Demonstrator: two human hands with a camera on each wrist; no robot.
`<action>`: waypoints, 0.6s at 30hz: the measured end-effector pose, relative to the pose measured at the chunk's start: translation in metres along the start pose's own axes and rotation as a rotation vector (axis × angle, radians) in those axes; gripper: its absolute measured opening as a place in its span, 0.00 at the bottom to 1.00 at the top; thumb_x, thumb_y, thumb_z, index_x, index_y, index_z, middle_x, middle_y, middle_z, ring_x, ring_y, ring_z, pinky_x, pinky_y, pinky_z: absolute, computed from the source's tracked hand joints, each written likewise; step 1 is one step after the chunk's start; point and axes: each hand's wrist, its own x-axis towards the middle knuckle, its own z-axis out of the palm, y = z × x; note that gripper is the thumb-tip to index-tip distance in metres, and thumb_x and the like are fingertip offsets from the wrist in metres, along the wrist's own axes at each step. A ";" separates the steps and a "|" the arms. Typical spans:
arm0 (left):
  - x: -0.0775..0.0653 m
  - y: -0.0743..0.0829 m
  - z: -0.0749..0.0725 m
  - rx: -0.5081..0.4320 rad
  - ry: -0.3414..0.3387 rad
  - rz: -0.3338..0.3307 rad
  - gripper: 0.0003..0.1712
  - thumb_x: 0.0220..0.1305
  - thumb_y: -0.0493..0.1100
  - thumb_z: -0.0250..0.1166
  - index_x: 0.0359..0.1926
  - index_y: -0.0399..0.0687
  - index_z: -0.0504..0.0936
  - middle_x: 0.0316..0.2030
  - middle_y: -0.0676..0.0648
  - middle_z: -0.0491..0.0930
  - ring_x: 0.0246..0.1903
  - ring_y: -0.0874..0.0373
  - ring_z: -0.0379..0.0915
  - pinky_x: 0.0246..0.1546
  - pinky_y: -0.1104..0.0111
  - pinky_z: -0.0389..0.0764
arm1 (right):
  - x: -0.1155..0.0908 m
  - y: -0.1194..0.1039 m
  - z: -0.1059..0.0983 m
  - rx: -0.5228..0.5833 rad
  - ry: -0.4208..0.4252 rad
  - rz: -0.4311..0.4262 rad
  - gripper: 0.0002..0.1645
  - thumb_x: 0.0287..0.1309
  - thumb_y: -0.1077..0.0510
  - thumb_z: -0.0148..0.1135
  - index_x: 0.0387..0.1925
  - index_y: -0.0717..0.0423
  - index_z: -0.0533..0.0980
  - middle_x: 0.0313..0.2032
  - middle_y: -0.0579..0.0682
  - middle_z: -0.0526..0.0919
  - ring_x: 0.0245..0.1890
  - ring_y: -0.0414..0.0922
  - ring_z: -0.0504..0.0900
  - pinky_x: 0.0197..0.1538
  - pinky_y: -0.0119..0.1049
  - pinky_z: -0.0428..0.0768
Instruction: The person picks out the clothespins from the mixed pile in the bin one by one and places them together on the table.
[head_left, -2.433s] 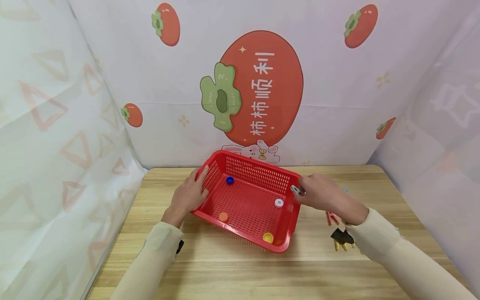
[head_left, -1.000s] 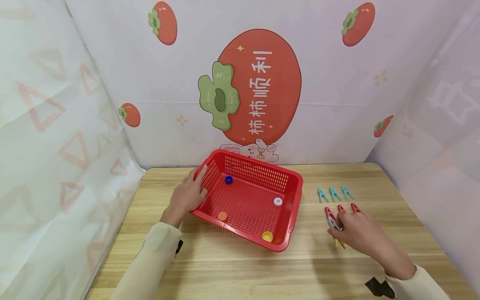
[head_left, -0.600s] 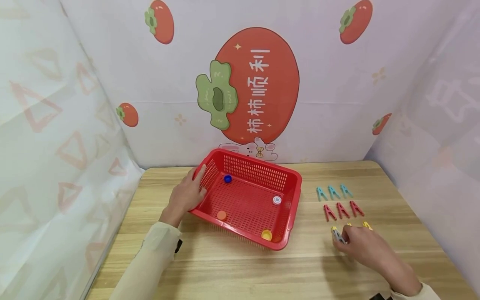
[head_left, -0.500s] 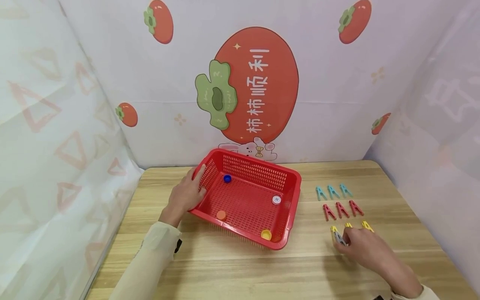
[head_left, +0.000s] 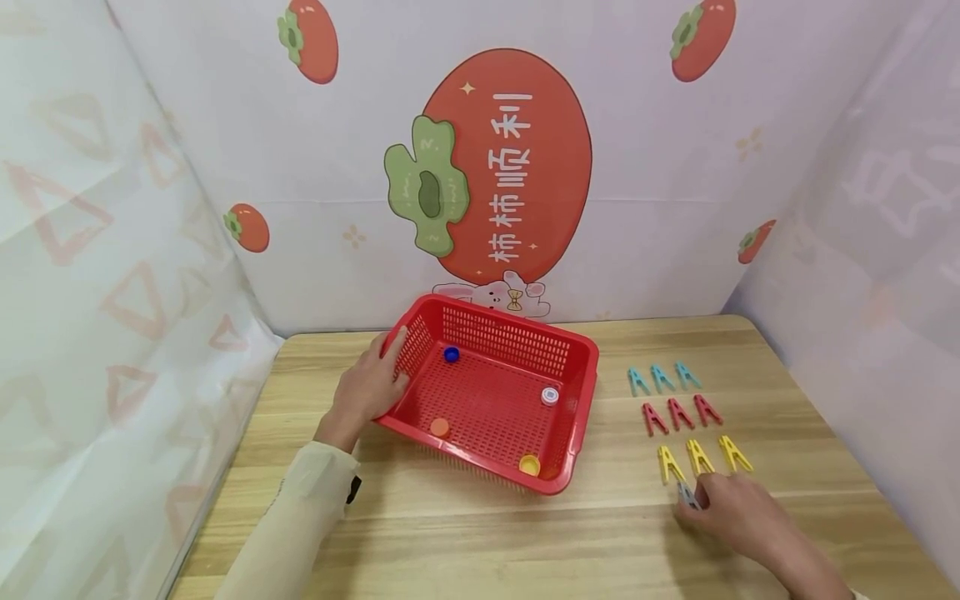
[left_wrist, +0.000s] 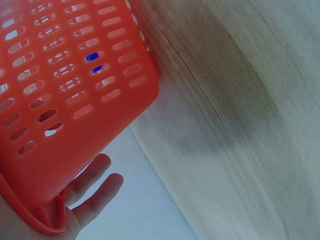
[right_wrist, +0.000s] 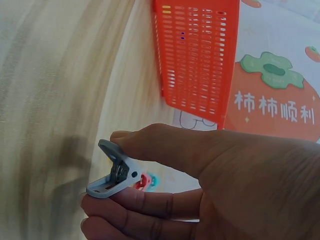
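A grey clothespin (right_wrist: 118,172) is pinched between the thumb and fingers of my right hand (head_left: 738,512), low over the table just in front of the yellow clothespins (head_left: 701,457). Its handles spread toward the camera in the right wrist view. My left hand (head_left: 366,390) grips the left rim of a red plastic basket (head_left: 491,479), thumb on the inner side; two fingers show past the rim in the left wrist view. Inside the basket lie a blue cap (head_left: 452,354), a white cap (head_left: 550,396), an orange cap (head_left: 439,427) and a yellow cap (head_left: 529,464).
Behind the yellow row are three red clothespins (head_left: 679,413), then three light blue clothespins (head_left: 663,377). The wooden table (head_left: 465,542) ends at a printed cloth backdrop (head_left: 652,250), with white sheets (head_left: 112,333) at the sides.
From the basket's right side, my right hand has carried the grey clothespin right and toward me, to in front of the yellow row. My left hand stays on the basket.
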 end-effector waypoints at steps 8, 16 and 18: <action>0.002 -0.002 0.002 0.000 -0.006 -0.005 0.50 0.78 0.47 0.61 0.90 0.58 0.45 0.85 0.34 0.52 0.63 0.36 0.74 0.58 0.39 0.86 | -0.002 0.003 0.009 0.016 -0.090 0.055 0.20 0.63 0.45 0.76 0.29 0.52 0.76 0.24 0.47 0.74 0.26 0.44 0.71 0.32 0.38 0.67; 0.002 -0.002 0.002 -0.001 -0.008 -0.005 0.50 0.77 0.47 0.62 0.90 0.59 0.45 0.84 0.34 0.53 0.63 0.36 0.74 0.58 0.39 0.86 | -0.001 0.003 0.014 0.010 -0.099 0.082 0.22 0.62 0.45 0.77 0.28 0.54 0.75 0.24 0.47 0.73 0.26 0.45 0.71 0.32 0.38 0.67; 0.002 -0.002 0.003 -0.002 -0.007 -0.007 0.50 0.77 0.47 0.62 0.90 0.59 0.45 0.85 0.34 0.53 0.62 0.36 0.74 0.58 0.39 0.87 | -0.001 0.004 0.014 0.008 -0.101 0.089 0.23 0.62 0.45 0.77 0.28 0.55 0.75 0.24 0.47 0.74 0.26 0.45 0.71 0.32 0.38 0.67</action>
